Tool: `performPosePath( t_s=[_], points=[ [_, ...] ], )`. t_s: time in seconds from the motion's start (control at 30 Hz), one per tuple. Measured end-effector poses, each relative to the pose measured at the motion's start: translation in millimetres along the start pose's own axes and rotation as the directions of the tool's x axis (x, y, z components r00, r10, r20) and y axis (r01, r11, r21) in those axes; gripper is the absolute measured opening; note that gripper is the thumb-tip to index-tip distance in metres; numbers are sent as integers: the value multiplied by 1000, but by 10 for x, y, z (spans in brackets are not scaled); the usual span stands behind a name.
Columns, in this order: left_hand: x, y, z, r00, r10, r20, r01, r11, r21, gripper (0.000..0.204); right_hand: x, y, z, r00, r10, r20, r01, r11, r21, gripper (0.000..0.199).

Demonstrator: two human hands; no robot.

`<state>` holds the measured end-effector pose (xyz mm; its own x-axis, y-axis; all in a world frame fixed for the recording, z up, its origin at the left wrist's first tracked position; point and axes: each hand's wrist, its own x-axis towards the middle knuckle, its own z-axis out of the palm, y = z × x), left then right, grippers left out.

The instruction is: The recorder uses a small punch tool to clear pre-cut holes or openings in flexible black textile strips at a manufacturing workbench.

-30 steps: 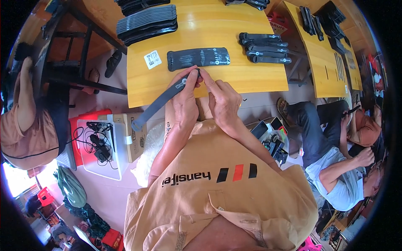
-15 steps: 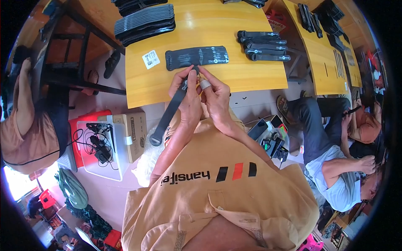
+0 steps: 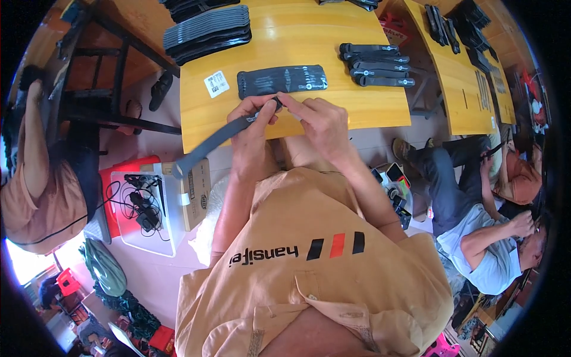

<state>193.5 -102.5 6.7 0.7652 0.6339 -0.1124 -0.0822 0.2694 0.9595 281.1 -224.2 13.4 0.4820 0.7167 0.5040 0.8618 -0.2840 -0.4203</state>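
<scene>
A dark grey webbing strap (image 3: 214,141) is gripped in my left hand (image 3: 248,128), its long free end hanging out over the table's near edge to the left. My left fingers are closed round it close to its upper end. My right hand (image 3: 324,122) meets the left at that end, with thumb and forefinger pinched on the strap's tip. Just beyond my fingers a flat black bundle of straps (image 3: 279,81) lies across the yellow table (image 3: 369,113). A white printed label (image 3: 216,84) is stuck on the table to its left.
A tall stack of black straps (image 3: 208,33) stands at the back left. Several looped straps (image 3: 377,65) lie at the right. Below left are a clear bin (image 3: 172,235) with cables and a cardboard box (image 3: 199,196). Another person (image 3: 482,250) sits at the right.
The strap's free end has swung up and to the left. My right hand has turned and moved slightly right, its fingertips still at the strap's end.
</scene>
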Motion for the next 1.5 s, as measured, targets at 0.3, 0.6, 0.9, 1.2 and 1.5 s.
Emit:
performPosePath(
  t_s=[0.3, 0.6, 0.9, 1.2, 1.5],
  points=[
    [155, 41, -288, 905, -283, 318, 290, 957, 28, 11, -62, 205, -7, 989, -90, 120, 60, 970, 234, 38],
    [-139, -52, 214, 991, 79, -111, -82, 996, -25, 11, -206, -212, 353, 855, 512, -81, -332, 662, 672, 35],
    [206, 218, -251, 871, -316, 375, 293, 949, 118, 11, -44, 148, -125, 991, -93, 91, 67, 964, 258, 32],
    [371, 163, -346, 614, -547, 568, 588, 798, 134, 14, -69, 155, -184, 973, -167, 162, 121, 958, 261, 28],
    [311, 92, -249, 717, -431, 548, 566, 819, -96, 20, -112, 177, -148, 998, 7, 66, -33, 916, 400, 33]
  ],
)
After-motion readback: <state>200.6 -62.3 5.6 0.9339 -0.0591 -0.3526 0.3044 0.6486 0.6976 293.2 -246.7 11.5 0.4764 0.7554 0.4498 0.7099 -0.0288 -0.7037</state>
